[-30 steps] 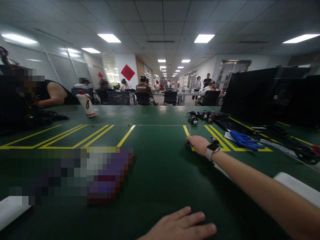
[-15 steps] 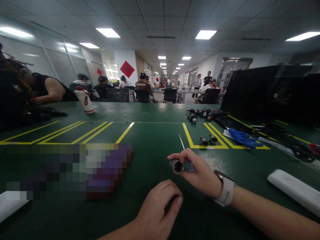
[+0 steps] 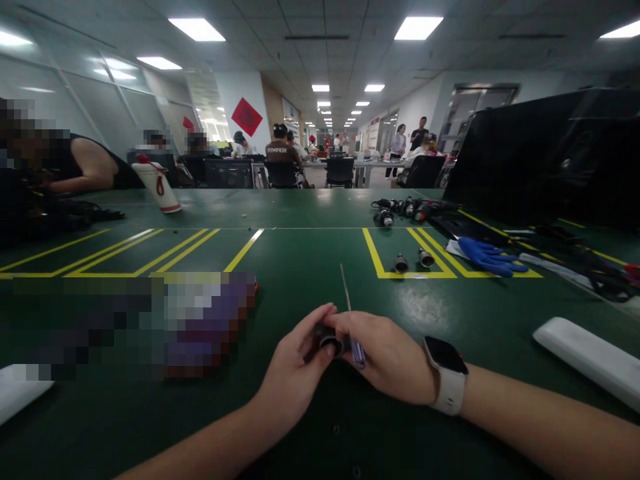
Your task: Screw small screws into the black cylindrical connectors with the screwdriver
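Both my hands meet over the green table, around a dark metal cylinder [image 3: 331,341] with an open round end. My left hand [image 3: 299,355] wraps its fingers and thumb round the cylinder's left side. On the right side, my right hand [image 3: 385,353] touches the same cylinder and also holds a screwdriver [image 3: 357,352]. The screwdriver has a translucent purple handle, and its thin shaft points up and away. Two similar metal fittings, a left one [image 3: 401,264] and a right one [image 3: 426,258], rest inside a yellow-taped area farther back.
Behind the fittings lie black connectors [image 3: 385,217]. A blue glove [image 3: 487,257] and cables [image 3: 595,270] are at the right, with a white bar [image 3: 585,360] nearer. A cup [image 3: 159,188] stands back left. A blurred purple object [image 3: 215,327] lies left. A person sits far left.
My left hand has moved up and taken hold of the cylinder in my right hand. My right hand has turned and shifted slightly left. The view has tilted down a little.
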`<state>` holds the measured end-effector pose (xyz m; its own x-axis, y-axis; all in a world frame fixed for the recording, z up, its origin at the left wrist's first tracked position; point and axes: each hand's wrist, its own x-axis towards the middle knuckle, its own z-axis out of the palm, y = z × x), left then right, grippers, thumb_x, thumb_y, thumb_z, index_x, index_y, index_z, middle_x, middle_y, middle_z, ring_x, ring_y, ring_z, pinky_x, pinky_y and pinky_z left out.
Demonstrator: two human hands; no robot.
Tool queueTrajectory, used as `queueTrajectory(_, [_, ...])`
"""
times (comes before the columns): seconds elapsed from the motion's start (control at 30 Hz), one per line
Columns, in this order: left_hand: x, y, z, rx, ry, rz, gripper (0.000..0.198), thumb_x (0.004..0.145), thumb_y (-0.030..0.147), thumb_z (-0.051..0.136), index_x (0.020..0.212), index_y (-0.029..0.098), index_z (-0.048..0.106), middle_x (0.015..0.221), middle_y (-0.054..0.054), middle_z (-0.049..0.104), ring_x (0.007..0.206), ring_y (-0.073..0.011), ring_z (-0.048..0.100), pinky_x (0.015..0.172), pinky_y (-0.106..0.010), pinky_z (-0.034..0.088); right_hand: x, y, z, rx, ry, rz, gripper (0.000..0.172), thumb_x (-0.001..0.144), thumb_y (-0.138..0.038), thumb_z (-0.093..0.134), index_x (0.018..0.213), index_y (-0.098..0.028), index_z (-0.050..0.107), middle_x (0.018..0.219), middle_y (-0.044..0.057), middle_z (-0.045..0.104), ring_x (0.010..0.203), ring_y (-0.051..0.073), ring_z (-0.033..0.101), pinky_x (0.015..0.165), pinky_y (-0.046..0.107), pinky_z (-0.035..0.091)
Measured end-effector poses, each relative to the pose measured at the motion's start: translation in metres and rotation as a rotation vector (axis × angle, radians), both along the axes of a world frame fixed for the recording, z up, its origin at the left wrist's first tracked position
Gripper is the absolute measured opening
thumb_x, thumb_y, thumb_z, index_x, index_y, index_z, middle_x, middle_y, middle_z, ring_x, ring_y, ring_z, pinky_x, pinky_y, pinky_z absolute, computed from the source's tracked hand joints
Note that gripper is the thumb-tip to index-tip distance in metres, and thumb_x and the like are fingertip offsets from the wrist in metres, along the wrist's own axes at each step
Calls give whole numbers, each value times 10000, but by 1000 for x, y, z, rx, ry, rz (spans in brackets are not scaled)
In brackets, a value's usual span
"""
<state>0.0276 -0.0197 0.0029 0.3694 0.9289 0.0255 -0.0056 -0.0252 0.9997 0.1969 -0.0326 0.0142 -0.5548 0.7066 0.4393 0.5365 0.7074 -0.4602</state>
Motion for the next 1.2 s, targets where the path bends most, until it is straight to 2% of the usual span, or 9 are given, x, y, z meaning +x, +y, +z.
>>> queueTrajectory(0.1, [0,4,1,-4,-67,72,475,679,139,612,1148,192,554,1229,-53,603,1161,-210,524,997,-332,403,2,-5,15,27,76,31,194,818,-108,517,1004,-164,531,1029,94,612,985,200,553,844,367,451])
queueTrajectory(0.17, [-1,6,2,-15,-74,115,439,672,139,629,1106,188,592,1188,-50,631,1125,-214,553,998,-339,400,5,-11,28,-46,242,35,198,878,-178,457,1058,-163,537,893,71,636,843,178,597,747,336,481])
queueTrajectory(0.23, [-1,6,2,-48,-75,132,395,677,143,636,1070,180,620,1152,-54,652,1078,-220,582,986,-351,408,8,-16,40,-271,440,86,256,927,-284,387,1076,-153,549,670,8,593,584,121,569,553,244,465])
queueTrajectory(0.3, [-2,6,1,-84,-79,131,374,683,141,636,1056,173,632,1115,-61,668,1046,-224,596,967,-359,421,10,-18,49,-530,511,133,350,927,-383,378,911,-128,617,518,-37,495,444,79,472,441,189,385])
queueTrajectory(0.4, [-2,7,0,-127,-93,134,392,678,131,645,1067,177,631,1072,-61,685,1027,-222,601,947,-359,429,11,-18,51,-846,421,196,397,865,-415,496,631,-111,596,441,-49,451,390,48,415,400,161,328])
queueTrajectory(0.47, [-2,7,1,-138,-97,137,395,679,129,648,1071,178,631,1052,-61,693,1017,-218,606,947,-359,424,10,-16,47,-966,354,236,348,829,-377,553,605,-112,576,433,-49,470,376,43,425,388,149,325])
queueTrajectory(0.63, [-2,6,4,-135,-87,135,389,682,125,642,1067,175,640,1032,-67,702,1003,-220,616,942,-364,426,4,-15,41,-899,247,213,230,827,-234,525,641,-110,577,451,-51,490,379,42,419,396,149,326])
queueTrajectory(0.8, [-2,6,5,-141,-71,129,376,689,134,644,1062,183,647,1038,-61,701,999,-211,620,947,-365,427,2,-19,43,-825,171,229,210,831,-189,511,652,-110,588,467,-52,485,409,54,441,421,160,354])
queueTrajectory(1.2, [-3,6,5,-171,-69,100,376,693,136,644,1066,187,646,1011,-61,709,1009,-226,612,980,-411,385,-2,-19,37,-887,166,215,192,804,-179,532,630,-116,580,443,-60,476,375,38,417,380,129,323])
